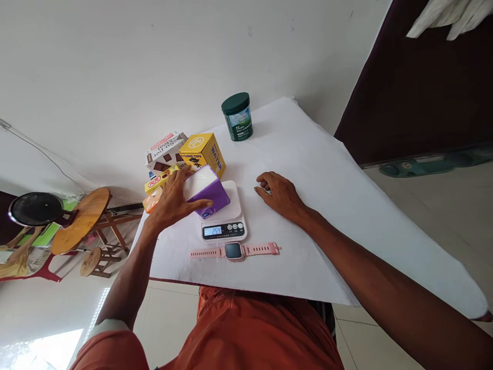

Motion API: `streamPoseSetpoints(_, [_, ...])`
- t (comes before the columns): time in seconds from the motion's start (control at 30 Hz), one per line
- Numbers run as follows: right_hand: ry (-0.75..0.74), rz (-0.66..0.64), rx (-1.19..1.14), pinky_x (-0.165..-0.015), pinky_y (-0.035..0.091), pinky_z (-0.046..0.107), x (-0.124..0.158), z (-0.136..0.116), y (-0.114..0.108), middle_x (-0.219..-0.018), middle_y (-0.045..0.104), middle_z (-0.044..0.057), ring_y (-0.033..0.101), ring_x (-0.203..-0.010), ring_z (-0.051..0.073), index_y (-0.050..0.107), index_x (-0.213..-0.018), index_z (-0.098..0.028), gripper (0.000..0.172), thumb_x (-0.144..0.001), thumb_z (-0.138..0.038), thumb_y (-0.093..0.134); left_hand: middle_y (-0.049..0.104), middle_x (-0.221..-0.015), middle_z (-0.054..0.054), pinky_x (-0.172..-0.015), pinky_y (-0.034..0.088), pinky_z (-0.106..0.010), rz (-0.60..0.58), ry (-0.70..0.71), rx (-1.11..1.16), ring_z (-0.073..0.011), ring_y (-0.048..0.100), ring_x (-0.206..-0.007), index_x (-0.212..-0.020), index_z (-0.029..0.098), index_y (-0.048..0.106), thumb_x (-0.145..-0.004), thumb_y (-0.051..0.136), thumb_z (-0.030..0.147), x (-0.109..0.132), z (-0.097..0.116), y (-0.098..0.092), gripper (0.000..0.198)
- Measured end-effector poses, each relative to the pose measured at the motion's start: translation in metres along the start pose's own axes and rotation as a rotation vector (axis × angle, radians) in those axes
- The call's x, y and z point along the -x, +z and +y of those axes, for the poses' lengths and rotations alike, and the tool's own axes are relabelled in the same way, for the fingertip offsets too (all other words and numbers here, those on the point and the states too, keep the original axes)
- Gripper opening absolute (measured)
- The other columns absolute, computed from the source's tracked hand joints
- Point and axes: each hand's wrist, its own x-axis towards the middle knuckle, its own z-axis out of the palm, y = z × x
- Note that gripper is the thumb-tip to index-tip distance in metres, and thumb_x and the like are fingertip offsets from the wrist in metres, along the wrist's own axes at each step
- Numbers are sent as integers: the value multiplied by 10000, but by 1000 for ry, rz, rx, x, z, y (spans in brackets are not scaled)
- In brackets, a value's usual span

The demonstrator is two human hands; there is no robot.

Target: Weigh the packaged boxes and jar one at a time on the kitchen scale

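My left hand (172, 201) grips a purple and white box (206, 191) that sits on a small white kitchen scale (224, 220); the scale's display reads 254. The thumb lies along the box's near side and the fingers reach over its top. My right hand (278, 191) rests on the white sheet to the right of the scale, fingers curled under, holding nothing. A pink smartwatch (234, 251) lies flat in front of the scale.
A yellow box (204, 151), a white and brown box (165, 150) and small snack packs (159, 181) stand behind the scale. A green-lidded jar (237, 116) is at the far side of the white-covered table (331, 205). A wooden stool (82, 218) and a fan stand left.
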Motion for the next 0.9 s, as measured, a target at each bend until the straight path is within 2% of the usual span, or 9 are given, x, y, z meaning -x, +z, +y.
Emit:
streamPoseSetpoints(0.1, [-10, 15, -3, -807, 544, 390, 0, 2, 1, -981, 706, 77, 649, -850, 230, 647, -1006, -230, 117, -901, -217, 596, 680, -1412, -136, -1097, 527, -593, -39, -28, -19, -377, 641, -1304, -1404, 258, 555, -792, 877, 500, -4, 1, 2, 732])
streamPoseSetpoints(0.2, [-8, 12, 3, -817, 537, 384, -1, 2, 3, -968, 697, 74, 640, -854, 230, 636, -1004, -226, 110, -899, -218, 603, 738, -1271, -107, -1014, 567, -553, -22, -24, 41, -347, 699, -1153, -1291, 236, 616, -780, 873, 436, -16, 15, -5, 606])
streamPoseSetpoints(0.3, [-3, -7, 27, -849, 527, 386, -3, 0, 3, -980, 698, 81, 635, -884, 238, 631, -1024, -218, 121, -906, -211, 604, 743, -1181, -87, -956, 579, -518, 44, 7, 110, -314, 699, -1058, -1244, 224, 621, -797, 851, 468, -46, 43, -13, 559])
streamPoseSetpoints(0.37, [1, -15, 52, -862, 522, 384, -4, -2, 3, -993, 699, 87, 635, -916, 247, 630, -1033, -217, 124, -914, -198, 599, 729, -1173, -82, -957, 574, -508, 88, 38, 116, -307, 682, -1062, -1246, 219, 602, -808, 838, 496, -80, 65, -10, 569])
streamPoseSetpoints(0.47, [3, -20, 92, -891, 522, 390, -4, -4, 2, -1016, 703, 98, 632, -959, 256, 630, -1028, -215, 123, -917, -169, 605, 688, -1225, -99, -990, 553, -508, 142, 71, 68, -332, 652, -1153, -1257, 230, 569, -824, 830, 482, -147, 94, 16, 565])
streamPoseSetpoints(0.53, [-11, -15, 106, -914, 529, 395, -3, -6, 2, -1034, 708, 100, 633, -974, 256, 634, -1033, -216, 138, -917, -144, 613, 651, -1270, -135, -1017, 528, -519, 167, 55, 24, -362, 629, -1220, -1254, 229, 558, -854, 816, 437, -193, 108, 44, 520])
streamPoseSetpoints(0.63, [-40, 0, 116, -929, 547, 403, -2, -8, 1, -1051, 715, 94, 641, -987, 259, 645, -1045, -229, 169, -919, -119, 625, 613, -1311, -178, -1050, 486, -542, 139, -21, 9, -404, 596, -1296, -1260, 222, 550, -863, 821, 368, -252, 122, 84, 502])
streamPoseSetpoints(0.77, [-45, -8, 143, -936, 570, 413, 1, -11, -1, -1088, 719, 115, 654, -1032, 279, 657, -1052, -226, 180, -925, -100, 633, 563, -1405, -246, -1072, 445, -548, 147, -61, -1, -432, 549, -1352, -1298, 166, 534, -886, 777, 310, -304, 131, 120, 500])
streamPoseSetpoints(0.9, [-59, -17, 161, -889, 589, 430, 3, -13, -2, -1093, 712, 123, 651, -1011, 291, 653, -1061, -226, 170, -941, -107, 632, 558, -1416, -281, -1111, 373, -575, 215, -40, -92, -450, 504, -1364, -1327, 120, 537, -914, 724, 304, -333, 129, 142, 490])
